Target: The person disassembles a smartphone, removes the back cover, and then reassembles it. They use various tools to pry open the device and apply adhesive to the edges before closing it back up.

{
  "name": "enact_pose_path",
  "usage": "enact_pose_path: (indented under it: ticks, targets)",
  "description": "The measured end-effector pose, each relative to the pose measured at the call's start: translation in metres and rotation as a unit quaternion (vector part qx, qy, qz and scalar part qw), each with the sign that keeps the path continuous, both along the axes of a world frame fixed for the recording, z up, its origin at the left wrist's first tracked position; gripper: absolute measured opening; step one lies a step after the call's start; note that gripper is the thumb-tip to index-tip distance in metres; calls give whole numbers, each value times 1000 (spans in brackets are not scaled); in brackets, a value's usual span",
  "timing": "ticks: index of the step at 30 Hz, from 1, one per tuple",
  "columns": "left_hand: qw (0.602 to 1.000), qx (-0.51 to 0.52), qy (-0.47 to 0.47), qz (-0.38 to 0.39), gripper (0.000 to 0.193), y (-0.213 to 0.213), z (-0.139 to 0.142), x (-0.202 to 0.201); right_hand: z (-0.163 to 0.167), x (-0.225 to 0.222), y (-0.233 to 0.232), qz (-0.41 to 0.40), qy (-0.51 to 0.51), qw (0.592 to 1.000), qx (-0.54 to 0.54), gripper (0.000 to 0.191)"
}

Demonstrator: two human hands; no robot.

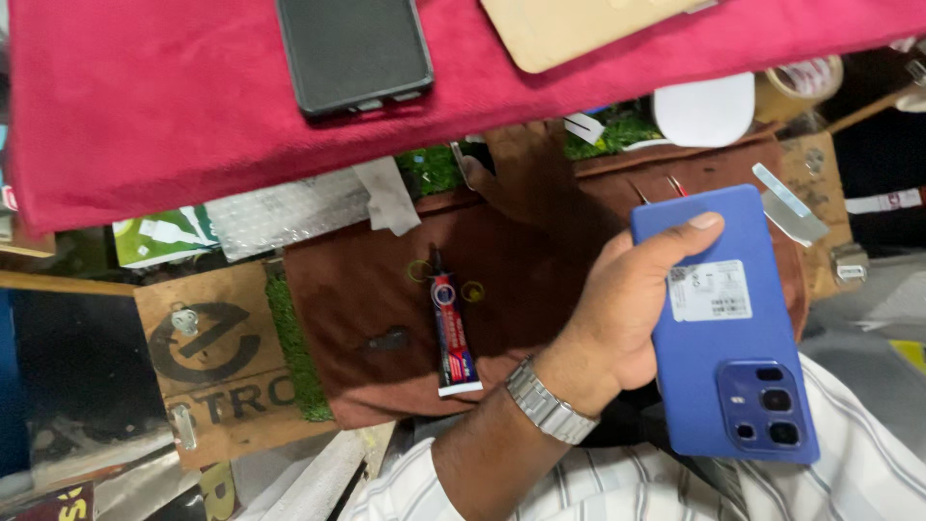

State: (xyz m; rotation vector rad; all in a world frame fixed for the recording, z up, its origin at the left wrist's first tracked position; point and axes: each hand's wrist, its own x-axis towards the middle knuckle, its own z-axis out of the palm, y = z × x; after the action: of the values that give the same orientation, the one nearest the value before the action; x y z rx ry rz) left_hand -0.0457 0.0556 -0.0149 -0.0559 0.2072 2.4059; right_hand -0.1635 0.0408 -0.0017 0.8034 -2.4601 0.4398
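Holding a blue phone (723, 328) back-side up, my left hand (617, 309) wraps it from its left edge, thumb pressed across the upper back just beside a white sticker (710, 290). I take it for the left by the way the forearm comes up from the lower left of my view, with a metal wristwatch (547, 401) on the wrist and a striped sleeve (405, 482) below it. My right hand is nowhere in my view, so I cannot say whether it is clenched or slack. On the phone, the camera block (765, 405) sits at the near end, close to my striped shirt.

Just past the hand, a brown cloth mat (386, 299) covers the bench. On it lies a small glue tube (451, 333) with a red and blue label, well left of the phone and apart from my hand. Left of the mat stands a cardboard panel (212, 357) edged by a strip of green turf (289, 347). To the phone's right lies a flat metal scraper (786, 205).

Farther off, a red cloth (174, 106) spreads across the top of the view. A dark phone case (353, 53) rests on it, with a beige phone back (569, 29) beside it, and a white rounded object (704, 109) sits just under its edge.
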Motion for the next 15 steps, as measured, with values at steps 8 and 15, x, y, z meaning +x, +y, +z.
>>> enact_pose_path:
  ticks: [8, 15]
  targets:
    - [1000, 5, -20, 12, 24, 2, -7, -9, -9, -12, -5, 34, -4, 999, -11, 39]
    - [1000, 11, -15, 3, 29, -8, 2, -8, -29, 5, 30, 32, -28, 991, -131, 40]
